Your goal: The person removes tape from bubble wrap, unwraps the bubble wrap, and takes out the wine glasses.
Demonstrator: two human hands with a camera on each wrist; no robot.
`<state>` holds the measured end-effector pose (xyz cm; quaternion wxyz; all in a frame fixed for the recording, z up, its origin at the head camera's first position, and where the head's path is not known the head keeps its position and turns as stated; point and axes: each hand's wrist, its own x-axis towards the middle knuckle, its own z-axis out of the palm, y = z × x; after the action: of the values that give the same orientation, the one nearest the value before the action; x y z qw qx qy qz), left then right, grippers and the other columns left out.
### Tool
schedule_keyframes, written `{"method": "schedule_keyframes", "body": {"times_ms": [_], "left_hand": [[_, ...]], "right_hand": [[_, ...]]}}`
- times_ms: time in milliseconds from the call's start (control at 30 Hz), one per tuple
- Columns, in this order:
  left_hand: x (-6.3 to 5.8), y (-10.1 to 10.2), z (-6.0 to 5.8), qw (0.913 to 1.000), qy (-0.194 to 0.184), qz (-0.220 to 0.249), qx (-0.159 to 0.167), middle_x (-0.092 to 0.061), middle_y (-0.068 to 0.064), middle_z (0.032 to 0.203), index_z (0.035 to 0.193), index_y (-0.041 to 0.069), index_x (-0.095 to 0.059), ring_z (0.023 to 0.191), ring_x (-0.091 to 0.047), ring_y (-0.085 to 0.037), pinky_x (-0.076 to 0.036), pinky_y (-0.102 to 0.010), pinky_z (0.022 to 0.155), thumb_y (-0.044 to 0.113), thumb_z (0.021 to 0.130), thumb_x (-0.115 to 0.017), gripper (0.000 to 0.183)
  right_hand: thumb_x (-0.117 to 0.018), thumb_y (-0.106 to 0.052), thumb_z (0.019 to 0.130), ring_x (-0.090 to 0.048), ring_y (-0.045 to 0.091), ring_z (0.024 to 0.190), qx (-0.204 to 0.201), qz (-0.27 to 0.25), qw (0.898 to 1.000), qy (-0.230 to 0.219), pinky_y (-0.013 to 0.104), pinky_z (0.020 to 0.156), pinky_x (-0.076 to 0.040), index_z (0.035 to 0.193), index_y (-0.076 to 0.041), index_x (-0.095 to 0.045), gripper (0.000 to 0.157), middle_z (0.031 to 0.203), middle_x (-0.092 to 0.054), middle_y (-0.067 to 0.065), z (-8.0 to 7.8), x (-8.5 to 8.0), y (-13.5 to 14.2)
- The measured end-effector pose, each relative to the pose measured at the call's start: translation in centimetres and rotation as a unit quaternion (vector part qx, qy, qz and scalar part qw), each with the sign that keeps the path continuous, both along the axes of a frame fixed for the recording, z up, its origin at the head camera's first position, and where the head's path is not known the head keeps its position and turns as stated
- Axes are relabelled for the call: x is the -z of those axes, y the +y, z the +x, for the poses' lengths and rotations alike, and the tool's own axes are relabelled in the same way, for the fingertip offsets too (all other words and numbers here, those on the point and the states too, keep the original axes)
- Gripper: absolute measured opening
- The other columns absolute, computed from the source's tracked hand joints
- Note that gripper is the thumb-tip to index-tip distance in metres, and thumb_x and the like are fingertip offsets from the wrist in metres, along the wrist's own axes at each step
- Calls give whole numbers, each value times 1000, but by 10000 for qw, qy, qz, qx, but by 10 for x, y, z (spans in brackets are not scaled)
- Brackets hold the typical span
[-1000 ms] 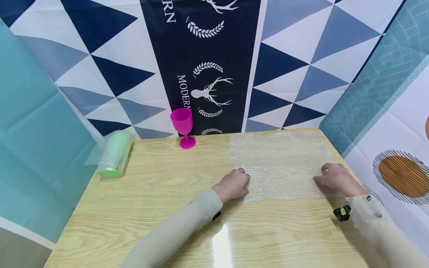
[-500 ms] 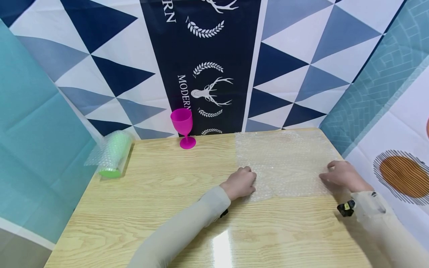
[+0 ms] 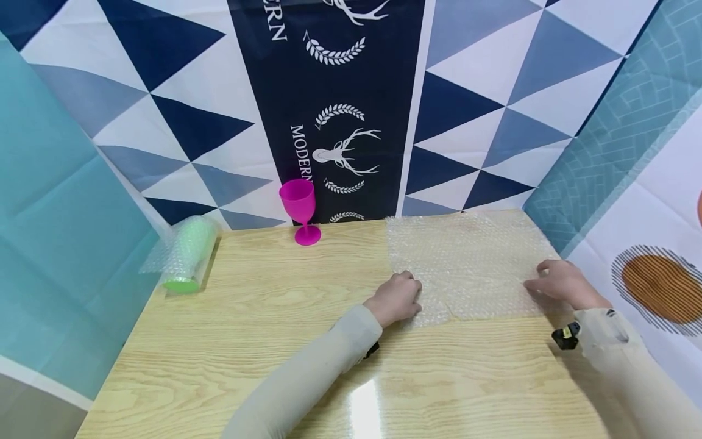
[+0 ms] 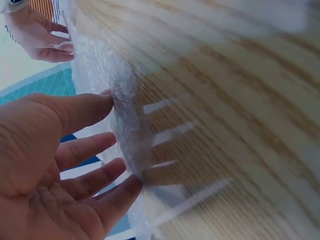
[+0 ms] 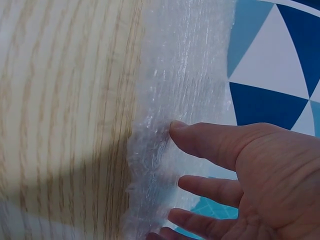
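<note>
A sheet of clear bubble wrap lies flat on the right part of the wooden table, its far edge near the patterned wall. My left hand is at its near left corner; in the left wrist view the thumb and spread fingertips touch the sheet's edge. At the right side, my right hand rests its thumb and extended fingers on the wrap, also seen in the right wrist view. Neither hand is curled round the sheet. Farther off, a magenta goblet stands upright by the wall.
At the far left, a light green cylindrical thing wrapped in bubble wrap lies on the table. Patterned wall coverings border the table at the back and both sides.
Both hands have moved right and slightly away from me. The bubble wrap has slid right with them. The goblet and the green wrapped thing stay in place.
</note>
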<state>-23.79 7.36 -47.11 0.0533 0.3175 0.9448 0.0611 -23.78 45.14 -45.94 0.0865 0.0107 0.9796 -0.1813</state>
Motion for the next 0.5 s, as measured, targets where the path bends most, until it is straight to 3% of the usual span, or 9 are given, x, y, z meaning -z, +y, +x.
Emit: {"method": "schedule_keyframes", "body": {"times_ms": [233,500], "left_hand": [[1,2,0,10000,65,59,20,-66,-4,120,107,15,-74,100,-64,-18,-56,-23,83,29,95,-74,18],[-1,-1,-2,9994,-224,218,-121,-62,-5,122,110,14,-73,100,-59,-17,-55,-23,83,33,94,-77,25]], "right_hand": [[-72,-29,91,-50,65,112,10,79,10000,52,69,94,-47,123,26,-51,67,124,-52,49,1,-1,-1],[-71,-28,92,-50,65,113,-34,170,9998,75,69,94,-47,122,25,-52,64,125,-51,49,-2,1,-4]]}}
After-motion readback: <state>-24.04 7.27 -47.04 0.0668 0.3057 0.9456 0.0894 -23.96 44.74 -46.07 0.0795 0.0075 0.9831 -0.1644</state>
